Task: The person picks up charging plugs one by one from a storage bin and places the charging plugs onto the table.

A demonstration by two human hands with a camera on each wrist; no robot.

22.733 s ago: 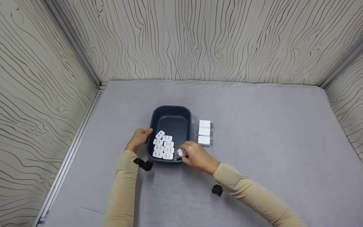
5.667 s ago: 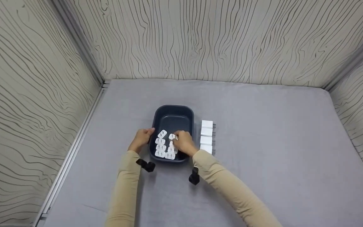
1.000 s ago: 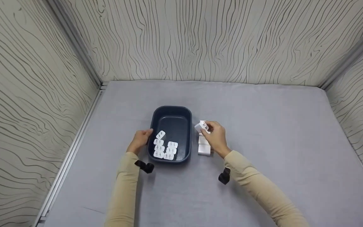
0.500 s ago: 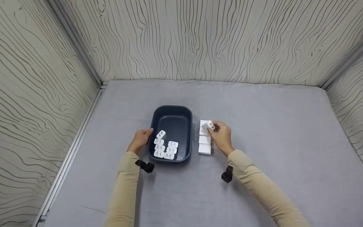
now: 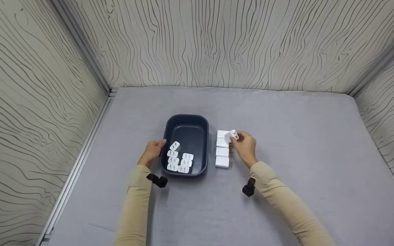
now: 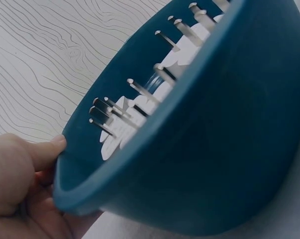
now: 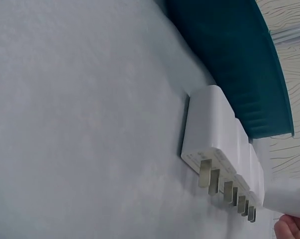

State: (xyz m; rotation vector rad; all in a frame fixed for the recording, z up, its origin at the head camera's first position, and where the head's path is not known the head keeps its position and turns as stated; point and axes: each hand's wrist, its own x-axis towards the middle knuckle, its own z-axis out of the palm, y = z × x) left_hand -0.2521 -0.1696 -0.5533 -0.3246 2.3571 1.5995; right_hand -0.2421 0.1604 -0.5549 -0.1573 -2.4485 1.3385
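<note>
In the head view my left hand grips the left wall of a dark blue plastic bin. The left wrist view shows the thumb over the rim and fingers outside. Several white plug chargers stand inside with metal prongs pointing up. My right hand pinches another white charger between thumb and fingers, tilted, its slotted end facing up. It overlaps the far end of a row of several white chargers right of the bin. Their prongs point right, away from the bin.
A grey cloth covers the table. Wood-grain patterned panels enclose the back and both sides. A metal rail runs along the left edge. Black wrist cameras hang by both sleeves.
Over the last second my right hand has moved right with the charger, turning it. Since 5.7 s ago the bin's right column has lost a charger. The row was three at 22.7 s ago.
</note>
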